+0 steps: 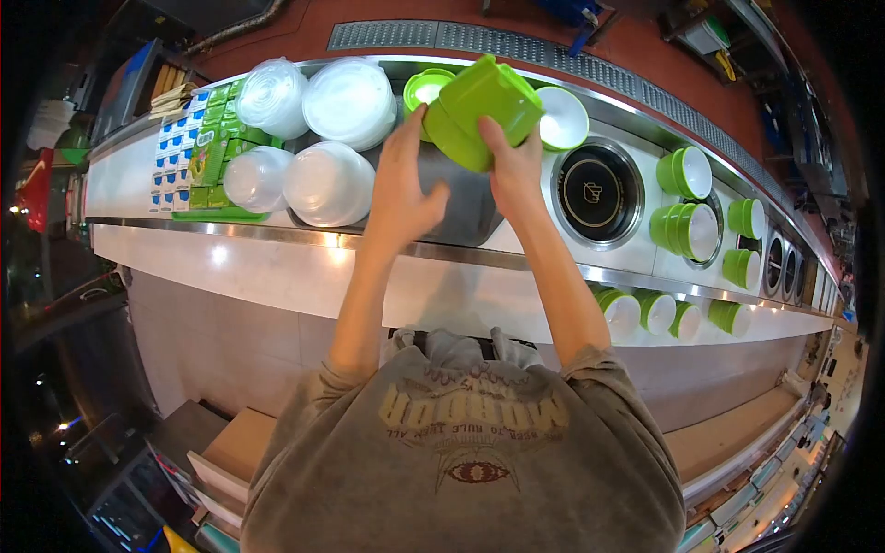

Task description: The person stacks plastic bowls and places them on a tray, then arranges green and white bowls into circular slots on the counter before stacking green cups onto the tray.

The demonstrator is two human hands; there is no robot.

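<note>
My right hand [517, 175] grips a small stack of green paper bowls [484, 106] from its right side, holding it tilted above the counter. My left hand [406, 180] is at the left of the stack, thumb spread away from the fingers and its fingertips close to the green side. Behind the held stack, a green bowl with a white inside [428, 88] is partly covered. Another white-lined bowl [564, 120] sits just to its right. Below, a dark grey panel [456, 194] is set into the counter.
Stacks of clear plastic lids [348, 101] and clear plastic bowls [329, 184] stand left of my hands, beside green and blue-white packets [217, 152]. Rightward are a round black cooktop [599, 192] and several green bowl stacks [684, 230]. The counter's metal edge [442, 251] runs before me.
</note>
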